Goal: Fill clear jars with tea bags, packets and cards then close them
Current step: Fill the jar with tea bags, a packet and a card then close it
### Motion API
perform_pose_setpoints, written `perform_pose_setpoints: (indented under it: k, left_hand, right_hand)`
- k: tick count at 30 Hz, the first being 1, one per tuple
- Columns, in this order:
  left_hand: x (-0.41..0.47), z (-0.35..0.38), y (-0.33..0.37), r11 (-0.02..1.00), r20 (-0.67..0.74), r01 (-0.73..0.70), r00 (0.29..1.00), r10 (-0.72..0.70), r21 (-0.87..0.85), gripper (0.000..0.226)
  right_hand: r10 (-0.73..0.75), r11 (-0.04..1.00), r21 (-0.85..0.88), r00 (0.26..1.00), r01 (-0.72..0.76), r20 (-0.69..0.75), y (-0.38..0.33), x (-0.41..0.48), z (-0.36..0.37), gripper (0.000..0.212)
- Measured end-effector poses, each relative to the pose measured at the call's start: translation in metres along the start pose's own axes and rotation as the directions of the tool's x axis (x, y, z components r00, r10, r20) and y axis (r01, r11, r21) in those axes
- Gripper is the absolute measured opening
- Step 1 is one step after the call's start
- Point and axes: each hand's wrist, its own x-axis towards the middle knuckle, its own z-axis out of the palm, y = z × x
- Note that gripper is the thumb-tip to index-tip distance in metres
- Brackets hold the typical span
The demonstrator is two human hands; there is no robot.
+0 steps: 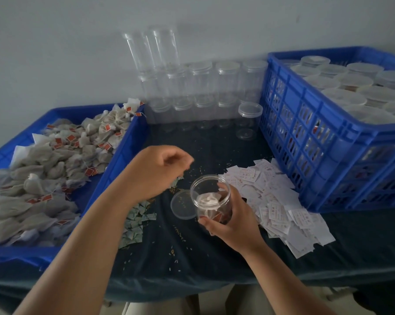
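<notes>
My right hand (234,220) grips an open clear jar (211,196) that holds tea bags, tilted toward me over the dark cloth. Its clear lid (180,206) lies flat on the cloth just left of the jar. My left hand (160,171) hovers left of the jar, above the small green packets (135,221), fingers curled; a packet edge shows under it, but the grip is blurred. White cards (280,201) lie in a heap to the right of the jar. Tea bags (55,169) with red tags fill the blue tray (121,155) at left.
Rows of empty clear jars (203,92) stand stacked against the back wall, one short jar (249,120) in front of them. A blue crate (317,142) at the right holds several closed jars. Loose tea crumbs dot the dark tablecloth (203,251).
</notes>
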Motion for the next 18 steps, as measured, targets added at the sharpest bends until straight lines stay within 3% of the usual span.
perform_pose_setpoints:
  k: [6,9,12,14,16,18]
  left_hand:
    - [0.002,-0.07,-0.059,0.983,-0.232,0.172,0.961,-0.151,0.071,0.012]
    - [0.013,-0.089,-0.106,0.925,-0.254,0.308,0.934,-0.25,0.222,0.019]
    - [0.018,-0.094,-0.154,0.764,-0.186,0.464,0.885,-0.428,0.448,0.031]
    - [0.013,-0.091,-0.181,0.684,-0.044,0.45,0.851,-0.524,0.575,0.033]
    - [0.003,-0.082,-0.197,0.673,0.141,0.414,0.781,-0.608,0.613,0.034]
    - [-0.003,-0.075,-0.203,0.702,0.265,0.463,0.698,-0.665,0.541,0.035]
  right_hand:
    - [0.013,1.0,0.016,0.999,-0.013,0.039,0.006,0.0,0.001,0.083]
    - [0.019,0.999,0.032,0.998,-0.022,0.065,0.011,0.0,0.002,0.086]
    - [0.027,0.999,0.033,0.996,-0.03,0.082,0.009,0.0,0.004,0.086]
    - [0.042,0.998,0.036,0.995,-0.045,0.09,0.007,0.0,0.004,0.088]
    - [0.062,0.997,0.036,0.993,-0.066,0.099,0.006,0.0,0.004,0.089]
    - [0.081,0.996,0.032,0.991,-0.085,0.106,0.006,0.001,0.004,0.089]
